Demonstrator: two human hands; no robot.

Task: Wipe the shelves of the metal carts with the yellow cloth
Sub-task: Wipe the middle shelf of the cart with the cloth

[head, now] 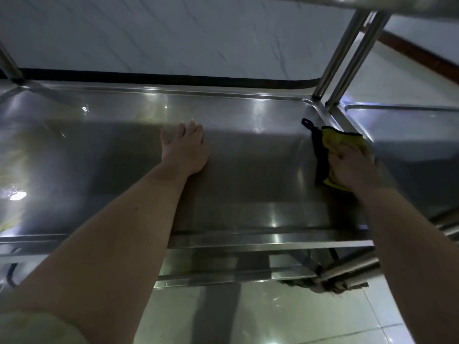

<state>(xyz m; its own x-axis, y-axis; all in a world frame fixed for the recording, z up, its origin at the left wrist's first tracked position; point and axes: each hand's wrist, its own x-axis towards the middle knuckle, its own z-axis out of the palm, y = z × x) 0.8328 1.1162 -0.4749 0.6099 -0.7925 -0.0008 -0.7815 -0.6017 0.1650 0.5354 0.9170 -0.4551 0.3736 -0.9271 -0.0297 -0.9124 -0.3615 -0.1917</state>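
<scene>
From my feed, the wide steel shelf (99, 157) of the cart fills most of the view, a shallow tray with a raised lip, shiny and streaked with light. Above it, an upper shelf (347, 1) cuts across the top edge, and behind is a pale wall (173, 33). A second cart's shelf (409, 135) stands just beside the first on the right, with two upright posts (347, 53) rising where they meet. Pale floor tiles (273, 314) show below the near edge.

My left forearm (124, 232) reaches in from the lower left, stretched nearly straight across the front lip and over the tray. My right forearm (402, 244) comes up from the lower right, angled inward toward the tray's right side.

My left hand (185, 147) lies palm down near the middle of the shelf, fingers straight and close together, pointing away from me and holding nothing.

My right hand (352, 167) sits on top of the yellow cloth (332, 137), back upward, pressing it against the shelf's right wall and rim. The hand is blurred, so I cannot tell whether the fingers curl into the cloth or merely lie on it.

The cloth is bunched, with yellow showing beyond the fingertips and under the wrist. Its black edging runs down the left side, and a small black loop (307, 122) rests on the tray floor just past it.
</scene>
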